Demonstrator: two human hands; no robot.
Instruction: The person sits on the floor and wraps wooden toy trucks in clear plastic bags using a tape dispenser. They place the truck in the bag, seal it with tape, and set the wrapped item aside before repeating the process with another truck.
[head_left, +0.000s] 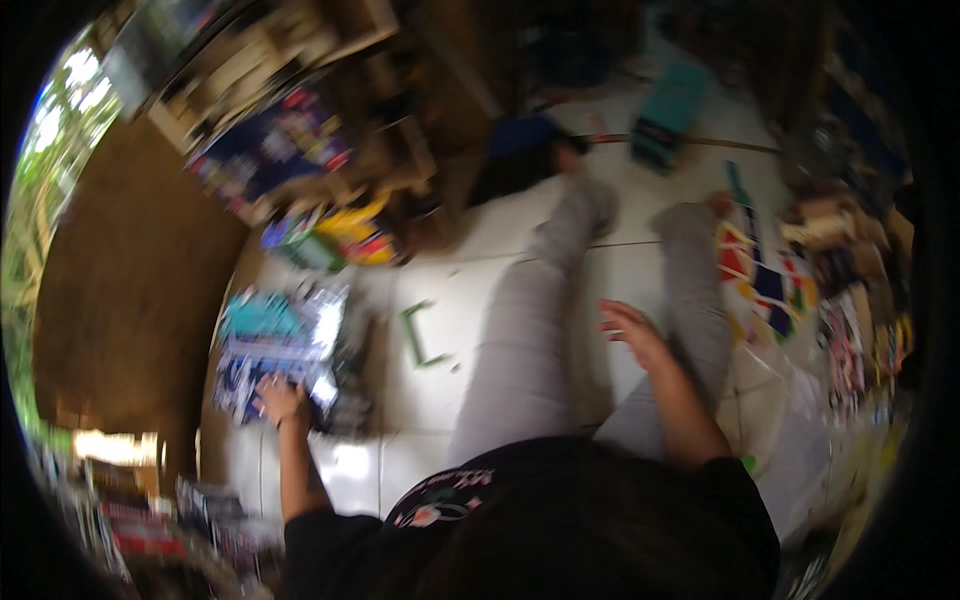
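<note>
On the floor to my left lies a pile of shiny plastic-wrapped packs [268, 350], blue, teal and silver. My left hand [281, 398] rests on the near part of this pile with its fingers spread, touching a dark blue pack. My right hand [633, 333] hangs in the air above the gap between my legs, fingers apart and holding nothing. Between the pile and my left leg, a bent green strip [418, 337] lies on the white tiles [425, 405]. The picture is smeared by motion, so the print on the packs is unclear.
Wooden shelving [250, 75] stands at the far left, with a yellow pack [362, 235] below it. A teal box [668, 115] lies beyond my feet. Colourful cut pieces [765, 285] and stacked goods [850, 330] line the right. My outstretched legs [530, 335] cross the middle.
</note>
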